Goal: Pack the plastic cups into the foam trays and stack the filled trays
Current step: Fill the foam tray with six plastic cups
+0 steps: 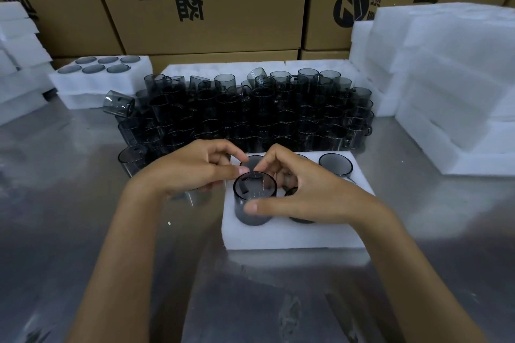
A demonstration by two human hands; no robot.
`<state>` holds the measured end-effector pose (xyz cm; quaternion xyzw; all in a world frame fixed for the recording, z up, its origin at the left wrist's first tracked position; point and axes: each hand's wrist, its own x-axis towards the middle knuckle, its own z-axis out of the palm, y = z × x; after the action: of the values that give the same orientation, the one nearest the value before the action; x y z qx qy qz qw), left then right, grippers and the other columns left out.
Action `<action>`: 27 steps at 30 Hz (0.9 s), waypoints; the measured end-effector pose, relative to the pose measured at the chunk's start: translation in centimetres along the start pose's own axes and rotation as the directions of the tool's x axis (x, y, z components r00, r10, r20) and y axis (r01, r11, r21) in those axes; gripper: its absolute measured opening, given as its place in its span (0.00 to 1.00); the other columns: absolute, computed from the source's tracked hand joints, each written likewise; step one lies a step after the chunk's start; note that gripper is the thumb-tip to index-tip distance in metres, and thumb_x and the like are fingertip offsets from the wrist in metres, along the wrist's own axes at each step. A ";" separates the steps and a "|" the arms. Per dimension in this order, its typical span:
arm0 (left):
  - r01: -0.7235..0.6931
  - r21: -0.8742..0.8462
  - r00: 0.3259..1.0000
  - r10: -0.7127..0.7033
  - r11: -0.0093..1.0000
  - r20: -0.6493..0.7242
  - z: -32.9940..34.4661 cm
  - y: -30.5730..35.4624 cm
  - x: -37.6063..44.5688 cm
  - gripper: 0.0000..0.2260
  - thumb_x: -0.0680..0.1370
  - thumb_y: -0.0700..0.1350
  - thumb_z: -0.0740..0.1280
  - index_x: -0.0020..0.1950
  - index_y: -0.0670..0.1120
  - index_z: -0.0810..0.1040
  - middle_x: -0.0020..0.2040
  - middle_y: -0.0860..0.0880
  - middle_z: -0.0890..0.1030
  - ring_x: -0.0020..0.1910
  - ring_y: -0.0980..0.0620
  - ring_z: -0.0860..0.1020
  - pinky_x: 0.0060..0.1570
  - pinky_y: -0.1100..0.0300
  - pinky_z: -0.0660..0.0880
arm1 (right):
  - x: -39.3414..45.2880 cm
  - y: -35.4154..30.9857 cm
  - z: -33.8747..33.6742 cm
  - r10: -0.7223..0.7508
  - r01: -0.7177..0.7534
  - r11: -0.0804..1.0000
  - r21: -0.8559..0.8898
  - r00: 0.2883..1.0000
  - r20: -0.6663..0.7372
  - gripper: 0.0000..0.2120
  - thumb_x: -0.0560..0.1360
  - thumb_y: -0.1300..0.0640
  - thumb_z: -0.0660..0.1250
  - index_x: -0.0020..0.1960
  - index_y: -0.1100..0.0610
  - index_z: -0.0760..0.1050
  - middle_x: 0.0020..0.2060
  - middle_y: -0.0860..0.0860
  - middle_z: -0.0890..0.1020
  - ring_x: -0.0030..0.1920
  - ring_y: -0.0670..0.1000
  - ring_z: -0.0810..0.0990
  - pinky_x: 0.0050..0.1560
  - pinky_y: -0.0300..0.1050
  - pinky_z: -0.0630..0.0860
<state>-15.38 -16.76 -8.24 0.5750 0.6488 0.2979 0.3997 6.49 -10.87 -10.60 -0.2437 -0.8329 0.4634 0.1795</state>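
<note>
My right hand (301,198) and left hand (195,168) pinch an upright cup (254,200), axis vertical, directly over the near-left pocket of the foam tray (292,237), half seated.

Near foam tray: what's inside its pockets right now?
The foam tray shows a smoky cup seated far right and another cup going into the near-left pocket, held by the left hand and right hand. The hands cover the middle pockets.
</note>
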 end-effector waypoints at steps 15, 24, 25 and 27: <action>0.093 -0.005 0.981 -0.091 0.996 0.174 0.0 0.2 -0.2 0.25 0.77 0.53 0.68 0.73 0.60 0.66 0.31 0.46 0.80 0.24 0.51 0.77 0.20 0.63 0.69 | -0.4 -0.5 -0.8 0.063 -0.060 0.991 -0.118 0.998 0.026 0.17 0.69 0.41 0.77 0.52 0.40 0.73 0.52 0.31 0.74 0.63 0.37 0.66 0.61 0.39 0.69; 0.132 -0.028 0.954 -0.120 0.991 0.275 -0.2 -0.1 -0.5 0.30 0.72 0.58 0.70 0.73 0.62 0.66 0.31 0.43 0.80 0.24 0.50 0.77 0.21 0.63 0.70 | -0.4 -0.7 -0.1 0.041 -0.042 0.970 -0.238 0.999 -0.012 0.23 0.63 0.36 0.78 0.52 0.37 0.72 0.57 0.30 0.72 0.68 0.40 0.62 0.68 0.51 0.66; 0.134 -0.024 0.952 -0.122 0.991 0.281 -0.3 -0.1 -0.5 0.31 0.72 0.58 0.71 0.73 0.62 0.66 0.31 0.43 0.80 0.24 0.50 0.77 0.21 0.64 0.70 | -0.4 -0.6 -0.1 0.034 -0.040 0.966 -0.254 0.999 -0.029 0.23 0.62 0.35 0.78 0.52 0.37 0.73 0.57 0.29 0.72 0.69 0.39 0.61 0.70 0.51 0.65; 0.133 -0.027 0.947 -0.119 0.991 0.300 -0.3 -0.3 -0.4 0.32 0.71 0.57 0.72 0.73 0.63 0.66 0.31 0.43 0.80 0.24 0.50 0.77 0.21 0.64 0.69 | -0.2 -0.5 -0.1 0.020 -0.034 0.959 -0.283 0.998 -0.052 0.24 0.59 0.32 0.76 0.52 0.37 0.75 0.60 0.27 0.71 0.70 0.38 0.59 0.72 0.52 0.62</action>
<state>-15.73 -17.20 -8.25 0.5611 0.6095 0.1969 0.5243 6.63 -11.15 -10.12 -0.2895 -0.8827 0.3356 0.1566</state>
